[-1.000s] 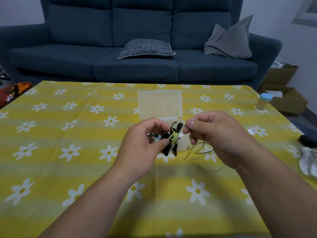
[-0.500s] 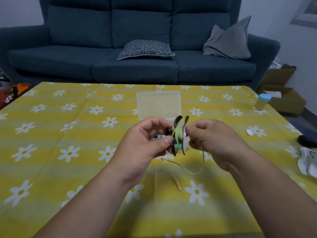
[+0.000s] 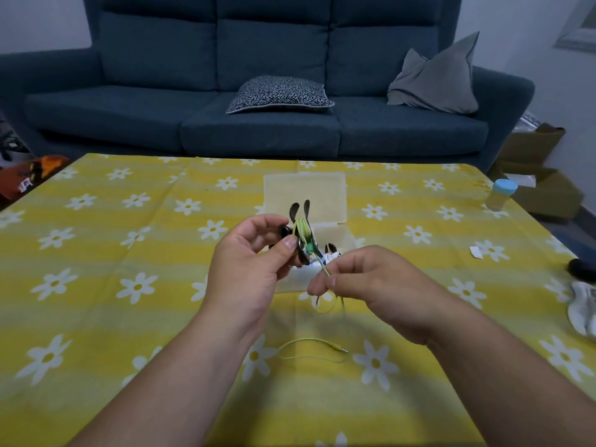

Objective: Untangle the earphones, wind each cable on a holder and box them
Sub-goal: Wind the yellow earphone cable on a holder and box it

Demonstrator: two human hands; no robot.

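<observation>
My left hand [image 3: 254, 266] grips a black cable holder [image 3: 300, 227] with prongs, held upright above the table. Yellow-green earphone cable [image 3: 303, 230] is wound around its middle. My right hand [image 3: 364, 279] pinches the loose cable just below and to the right of the holder. The free end of the cable [image 3: 309, 346] trails down onto the cloth, ending in a jack plug [image 3: 341, 349]. Behind my hands stands an open translucent box [image 3: 304, 195], its lid upright. Another wound black holder [image 3: 330, 251] with white cable shows inside it.
The table wears a yellow cloth with white daisies [image 3: 129, 285]. A small bottle with a blue cap [image 3: 501, 195] stands far right, a paper scrap [image 3: 475, 252] near it. A white object [image 3: 583, 308] and a dark one [image 3: 583, 269] lie at the right edge. A blue sofa [image 3: 258, 91] is behind.
My right hand has dropped down and to the right, drawing the cable away from the holder. The holder has risen and turned upright. The cable's tail now lies on the cloth.
</observation>
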